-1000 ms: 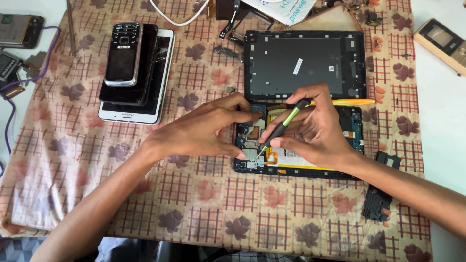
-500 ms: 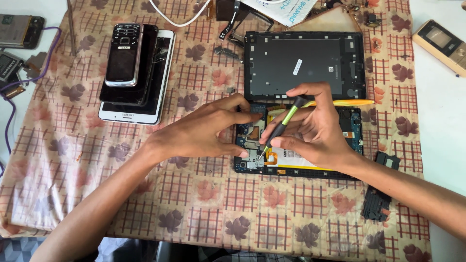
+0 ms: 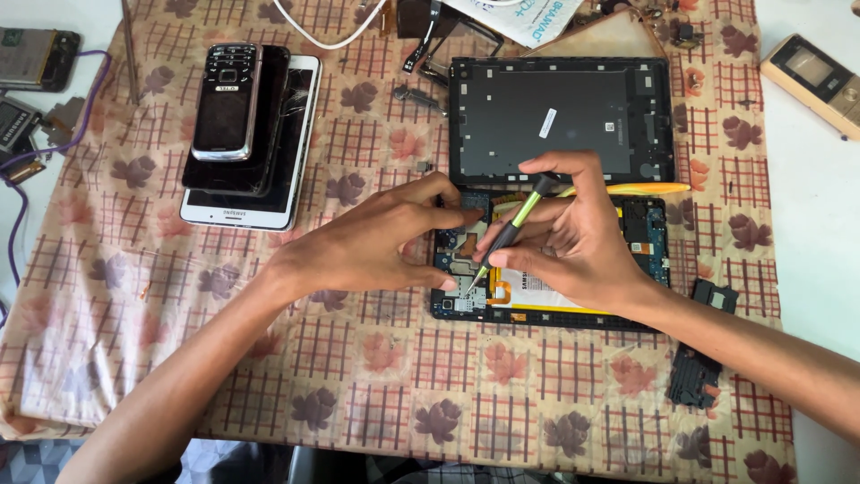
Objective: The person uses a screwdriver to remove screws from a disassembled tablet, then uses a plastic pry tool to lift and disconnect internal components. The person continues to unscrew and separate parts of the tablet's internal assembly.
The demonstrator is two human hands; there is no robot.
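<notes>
An opened tablet point(image 3: 647, 235) lies face down on the patterned cloth, its circuit board and battery bared. My right hand point(image 3: 573, 235) grips a green and black screwdriver point(image 3: 512, 224), tip set on the board at the tablet's left end. My left hand point(image 3: 376, 242) rests on that same end, fingertips pressing beside the tip. A yellow pry tool point(image 3: 640, 189) lies across the tablet's top edge. The tablet's black back cover point(image 3: 560, 116) lies just behind it.
A stack of phones point(image 3: 246, 125) sits at the left on the floral cloth point(image 3: 358, 376). Black plastic parts point(image 3: 699, 367) lie at the right. A gold keypad phone point(image 3: 815, 76) rests at the far right, more devices point(image 3: 36, 58) at the far left, cables at the back.
Both hands stay on the tablet's left end. The screwdriver has tilted slightly, with its tip still on the board.
</notes>
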